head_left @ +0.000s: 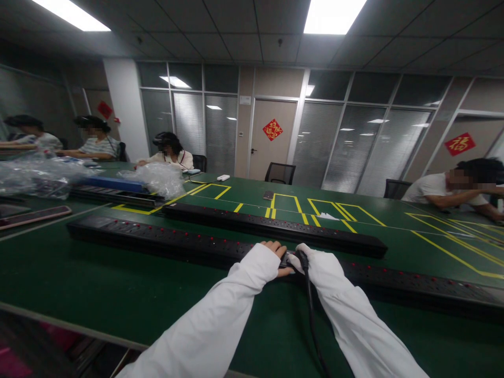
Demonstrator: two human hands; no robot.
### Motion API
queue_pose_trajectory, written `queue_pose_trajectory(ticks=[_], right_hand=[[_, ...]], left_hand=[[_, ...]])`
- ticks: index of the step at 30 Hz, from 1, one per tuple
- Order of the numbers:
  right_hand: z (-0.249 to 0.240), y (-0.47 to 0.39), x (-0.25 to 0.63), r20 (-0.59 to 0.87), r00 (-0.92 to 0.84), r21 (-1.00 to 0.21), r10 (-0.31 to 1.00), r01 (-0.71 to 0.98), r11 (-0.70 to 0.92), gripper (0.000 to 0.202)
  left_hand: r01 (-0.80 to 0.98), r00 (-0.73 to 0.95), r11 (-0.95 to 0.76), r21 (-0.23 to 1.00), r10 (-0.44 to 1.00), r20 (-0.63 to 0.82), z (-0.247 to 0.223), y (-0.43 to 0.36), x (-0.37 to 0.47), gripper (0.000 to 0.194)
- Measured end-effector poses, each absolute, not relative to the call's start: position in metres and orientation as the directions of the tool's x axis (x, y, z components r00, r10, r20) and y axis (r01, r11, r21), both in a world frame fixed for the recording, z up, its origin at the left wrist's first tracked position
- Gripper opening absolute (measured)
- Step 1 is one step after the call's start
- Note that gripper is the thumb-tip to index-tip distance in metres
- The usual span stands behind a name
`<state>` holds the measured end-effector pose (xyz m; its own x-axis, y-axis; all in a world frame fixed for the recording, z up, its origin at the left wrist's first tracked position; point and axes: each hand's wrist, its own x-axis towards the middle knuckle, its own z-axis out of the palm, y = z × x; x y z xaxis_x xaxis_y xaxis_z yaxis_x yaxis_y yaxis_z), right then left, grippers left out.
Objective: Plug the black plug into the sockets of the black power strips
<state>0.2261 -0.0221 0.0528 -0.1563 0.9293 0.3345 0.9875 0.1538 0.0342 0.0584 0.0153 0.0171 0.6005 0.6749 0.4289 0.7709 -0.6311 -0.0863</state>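
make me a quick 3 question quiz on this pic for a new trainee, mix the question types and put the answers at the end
1. Multiple choice: what is the right hand holding?
a) a screwdriver
b) a black cable
c) a roll of tape

2. True or false: crumpled clear plastic lies toward the left end of the green table.

3. Fill in the blank: the left hand is on the near black strip, and the small dots along the top of that strip are ____ in colour.

Key: 1. b; 2. true; 3. red
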Motion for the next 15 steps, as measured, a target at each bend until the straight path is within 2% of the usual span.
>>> queue_pose_trajectory(ticks=[15], right_hand=[[0.0507,-0.0225,0.225,0.345,-0.13,0.047,0.93,0.992,0.121,0.039]], left_hand=[[0.774,0.602,-0.626,-0.096,0.68,0.419,0.0154,0.0183,0.0593,0.06]])
